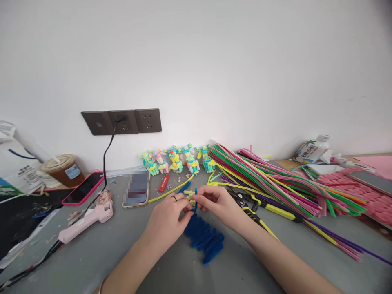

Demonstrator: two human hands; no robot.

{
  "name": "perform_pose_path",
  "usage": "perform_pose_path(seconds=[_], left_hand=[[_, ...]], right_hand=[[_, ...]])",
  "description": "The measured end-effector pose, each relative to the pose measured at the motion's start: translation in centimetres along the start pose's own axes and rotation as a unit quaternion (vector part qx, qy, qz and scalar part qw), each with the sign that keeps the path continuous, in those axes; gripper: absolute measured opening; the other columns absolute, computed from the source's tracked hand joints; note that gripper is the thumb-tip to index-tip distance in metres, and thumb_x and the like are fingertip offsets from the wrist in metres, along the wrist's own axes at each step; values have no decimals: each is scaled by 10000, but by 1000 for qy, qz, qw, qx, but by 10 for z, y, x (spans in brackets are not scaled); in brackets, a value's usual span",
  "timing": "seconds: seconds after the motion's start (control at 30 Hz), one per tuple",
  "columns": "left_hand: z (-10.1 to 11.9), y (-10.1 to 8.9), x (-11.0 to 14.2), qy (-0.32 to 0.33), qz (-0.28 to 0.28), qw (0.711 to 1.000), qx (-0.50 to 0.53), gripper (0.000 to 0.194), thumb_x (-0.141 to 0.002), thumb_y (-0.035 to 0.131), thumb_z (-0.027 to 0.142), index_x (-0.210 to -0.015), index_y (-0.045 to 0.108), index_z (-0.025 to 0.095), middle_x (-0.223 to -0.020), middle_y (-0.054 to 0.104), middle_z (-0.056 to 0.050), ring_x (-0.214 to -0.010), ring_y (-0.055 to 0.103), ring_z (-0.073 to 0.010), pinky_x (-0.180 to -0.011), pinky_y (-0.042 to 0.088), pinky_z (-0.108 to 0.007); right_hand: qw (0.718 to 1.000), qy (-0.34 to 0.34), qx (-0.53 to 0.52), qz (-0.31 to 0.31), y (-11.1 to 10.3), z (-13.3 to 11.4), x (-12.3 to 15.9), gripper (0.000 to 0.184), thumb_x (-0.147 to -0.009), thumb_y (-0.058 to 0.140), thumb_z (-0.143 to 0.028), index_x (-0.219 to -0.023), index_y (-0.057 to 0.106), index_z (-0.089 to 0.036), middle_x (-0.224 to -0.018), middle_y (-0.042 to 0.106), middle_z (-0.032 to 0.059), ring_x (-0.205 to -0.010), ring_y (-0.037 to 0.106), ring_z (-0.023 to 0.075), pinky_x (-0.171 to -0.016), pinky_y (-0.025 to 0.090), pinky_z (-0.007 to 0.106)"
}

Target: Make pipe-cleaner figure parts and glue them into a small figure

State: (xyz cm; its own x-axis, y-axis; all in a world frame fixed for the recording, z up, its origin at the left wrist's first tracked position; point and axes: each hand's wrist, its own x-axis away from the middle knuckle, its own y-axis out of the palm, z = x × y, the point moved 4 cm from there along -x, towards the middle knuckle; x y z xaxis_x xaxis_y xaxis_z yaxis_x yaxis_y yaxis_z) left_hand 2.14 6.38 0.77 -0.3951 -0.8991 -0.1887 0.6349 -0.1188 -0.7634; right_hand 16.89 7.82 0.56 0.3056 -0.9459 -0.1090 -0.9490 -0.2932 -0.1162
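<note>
bare forearms (137,255) come in from the near edge, left and right, over a gray table (113,241). at the near middle, a blue fuzzy zigzag (204,239) lies on the table, its far end running up to the fingers. the left hand (170,212), with a dark ring (174,198), has its thumb and fingertips almost closed around that far end. the right hand (218,201) pinches a short upright blue strand (196,201) between thumb and finger. pale yellow pieces (190,195) show between the hands; which hand holds them, i cannot tell. to the left are a pink glue gun (87,220), a phone with a blurred screen (136,188), a pink-edged phone (83,188) and a lidded cup of brown drink (63,171). a small red packet (164,183) lies beyond the hands, and five pastel fuzzy figures (174,159) stand in a row by the far wall (196,73). on the right, colorful fuzzy stems (269,175) are heaped beside yellow-and-black pliers (272,210), with a white bottle (312,149) at the far right.
</note>
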Motion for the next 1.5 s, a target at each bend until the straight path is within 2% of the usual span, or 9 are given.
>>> perform_pose_path(seconds=[0.2, 0.33, 0.53, 0.67, 0.77, 1.0, 1.17, 1.37, 1.5], left_hand=[[-11, -7, -8, -60, 46, 979, 187, 145, -792, 631, 319, -843, 675, 191, -815, 662, -38, -724, 599, -187, -622, 415, -265], [-13, -6, -8, -108, 30, 955, 273, 265, -774, 655, 417, -883, 698, 178, -835, 689, -60, -752, 592, -194, -613, 415, -258], [-11, -4, -8, -89, 2, 950, 298, 333, -825, 581, 484, -795, 693, 172, -758, 666, -53, -709, 567, -182, -630, 416, -264], [-14, -8, -8, -106, 28, 942, 318, 408, -838, 534, 541, -798, 703, 171, -724, 656, -52, -677, 563, -179, -585, 400, -249], [-13, -7, -9, -94, -19, 942, 322, 352, -812, 590, 504, -748, 699, 176, -683, 627, -30, -643, 535, -158, -564, 381, -232], [-21, -8, -6, -130, -87, 933, 325, 305, -756, 672, 463, -769, 744, 167, -597, 558, 1, -545, 416, -110, -494, 266, -217], [-19, -7, -4, -153, -132, 921, 334, 287, -723, 702, 445, -748, 729, 160, -594, 526, 18, -560, 391, -105, -511, 246, -224], [-24, -7, -6, -187, -110, 897, 385, 292, -733, 694, 443, -722, 654, 155, -611, 477, 33, -548, 356, -90, -525, 229, -230], [-28, -8, -7, -184, -87, 883, 422, 299, -752, 685, 439, -700, 623, 152, -613, 453, 34, -558, 330, -92, -531, 222, -239]], right_hand=[[991, 33, -106, 73, -13, 3, 0, 357, -750, 702, -524, -714, 632, -176, -700, 688, 41, -610, 609, 144, -595, 477, 269], [992, 33, -113, 53, -12, 2, 0, 366, -747, 702, -532, -732, 641, -172, -691, 667, 30, -603, 599, 139, -587, 469, 268], [998, -39, 48, -21, -2, -5, 2, 416, -897, 514, -489, -627, 550, -175, -555, 485, -24, -520, 430, 104, -516, 352, 240], [979, -100, 172, -47, 5, -8, 6, 365, -916, 491, -344, -588, 465, -184, -562, 399, -39, -537, 340, 102, -499, 270, 240], [964, -128, 229, -50, 7, -6, 8, 313, -896, 499, -257, -593, 478, -183, -566, 408, -38, -536, 334, 105, -505, 261, 244], [973, -99, 202, -41, -3, -5, 4, 135, -878, 570, -279, -814, 649, -191, -657, 619, -8, -583, 508, 130, -559, 370, 237], [977, -88, 188, -56, -4, -8, 5, 154, -876, 575, -269, -776, 664, -192, -658, 637, -3, -607, 552, 139, -589, 420, 249], [988, -83, 132, -4, -11, -6, 2, 202, -841, 620, -296, -1011, 680, -204, -932, 726, 60, -831, 681, 211, -718, 534, 313], [982, -111, 151, 34, -16, -9, 1, 141, -858, 604, -302, -909, 690, -203, -868, 722, 51, -813, 679, 209, -727, 530, 316]])
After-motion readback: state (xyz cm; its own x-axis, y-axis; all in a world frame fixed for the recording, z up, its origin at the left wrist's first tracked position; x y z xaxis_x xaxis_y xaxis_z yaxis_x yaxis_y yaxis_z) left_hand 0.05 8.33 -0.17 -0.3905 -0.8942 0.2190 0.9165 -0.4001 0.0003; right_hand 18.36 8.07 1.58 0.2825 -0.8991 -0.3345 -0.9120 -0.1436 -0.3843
